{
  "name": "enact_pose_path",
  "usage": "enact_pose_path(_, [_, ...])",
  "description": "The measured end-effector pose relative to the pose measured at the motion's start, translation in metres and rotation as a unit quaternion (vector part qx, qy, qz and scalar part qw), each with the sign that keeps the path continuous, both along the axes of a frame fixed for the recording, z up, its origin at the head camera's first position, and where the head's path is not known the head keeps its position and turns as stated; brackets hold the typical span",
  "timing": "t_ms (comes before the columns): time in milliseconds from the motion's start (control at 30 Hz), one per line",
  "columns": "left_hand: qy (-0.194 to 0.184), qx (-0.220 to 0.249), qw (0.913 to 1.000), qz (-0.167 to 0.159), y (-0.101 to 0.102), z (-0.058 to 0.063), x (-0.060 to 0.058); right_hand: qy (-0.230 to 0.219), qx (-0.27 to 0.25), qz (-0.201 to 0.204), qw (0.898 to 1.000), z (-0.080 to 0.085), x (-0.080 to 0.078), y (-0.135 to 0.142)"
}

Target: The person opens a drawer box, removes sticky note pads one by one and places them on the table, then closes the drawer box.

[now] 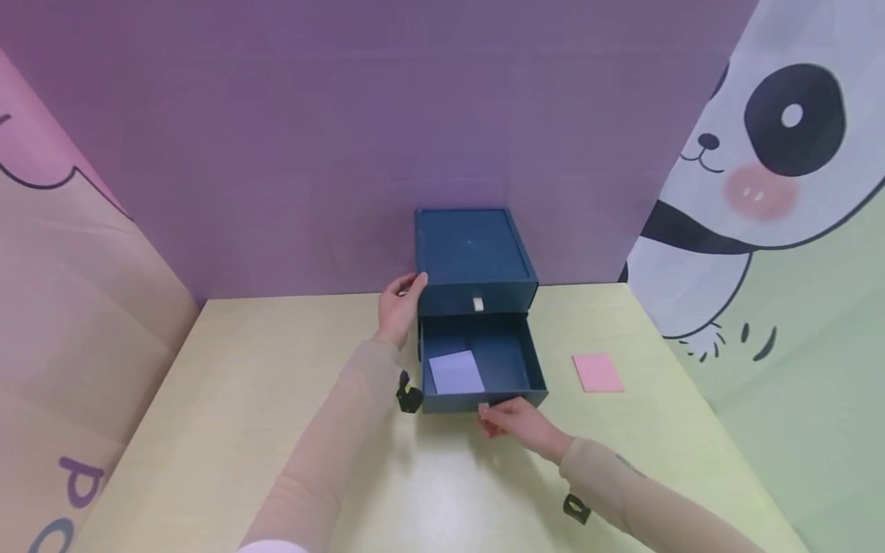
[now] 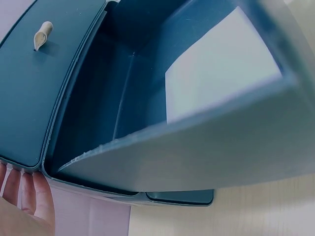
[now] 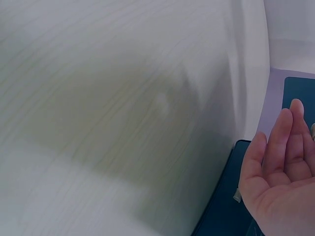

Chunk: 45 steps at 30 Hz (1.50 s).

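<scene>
A dark blue desktop drawer cabinet (image 1: pixel 473 242) stands against the purple backdrop. Below its top drawer, another drawer (image 1: pixel 508 361) is pulled out toward me. A pale lavender square of paper (image 1: pixel 456 372) lies inside on the left; in the left wrist view this paper (image 2: pixel 219 69) shows behind the drawer's wall. My left hand (image 1: pixel 399 307) rests along the cabinet's left side, its fingers (image 2: pixel 43 196) fairly straight. At the drawer's front my right hand (image 1: pixel 518 422) pinches the small light pull tab (image 1: pixel 483 407). The right wrist view shows that hand (image 3: pixel 283 182) from the palm side.
A pink square of paper (image 1: pixel 598 372) lies on the pale wooden table (image 1: pixel 276 369), right of the cabinet. The top drawer carries a light pull tab (image 1: pixel 478 304). Printed cloth with a panda (image 1: pixel 795 115) hangs at the right.
</scene>
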State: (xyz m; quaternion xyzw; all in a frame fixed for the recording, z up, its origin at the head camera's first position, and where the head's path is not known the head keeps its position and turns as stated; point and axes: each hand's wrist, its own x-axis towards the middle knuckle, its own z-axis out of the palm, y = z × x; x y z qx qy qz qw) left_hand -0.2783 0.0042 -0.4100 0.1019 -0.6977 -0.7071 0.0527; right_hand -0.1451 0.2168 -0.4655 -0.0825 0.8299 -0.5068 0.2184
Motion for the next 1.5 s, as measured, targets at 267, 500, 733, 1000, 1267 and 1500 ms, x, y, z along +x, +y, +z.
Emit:
enact_pose_path(267, [0.004,0.0,1.0,-0.001,0.002,0.001,-0.002,0.009,-0.028,0.006,1.0,-0.003,0.001,0.001])
enact_pose_path(500, [0.002,0.002,1.0,-0.004,-0.001,-0.003,0.001,0.005,-0.012,0.009,1.0,-0.004,0.003,0.001])
enact_pose_path(733, [-0.001,-0.002,1.0,-0.007,0.0,-0.007,0.003,0.001,-0.022,0.01,1.0,-0.009,0.007,0.001])
enact_pose_path(1000, [0.006,0.003,1.0,-0.003,0.0,-0.004,0.002,0.006,-0.032,0.013,0.999,-0.008,0.003,0.001])
enact_pose_path(1267, [0.008,0.001,1.0,0.006,-0.003,-0.004,0.002,0.004,-0.032,0.013,0.999,-0.007,0.005,-0.001])
enact_pose_path(1500, [0.004,0.001,1.0,-0.002,-0.001,-0.004,0.003,0.006,-0.037,0.01,0.999,-0.009,0.007,0.001])
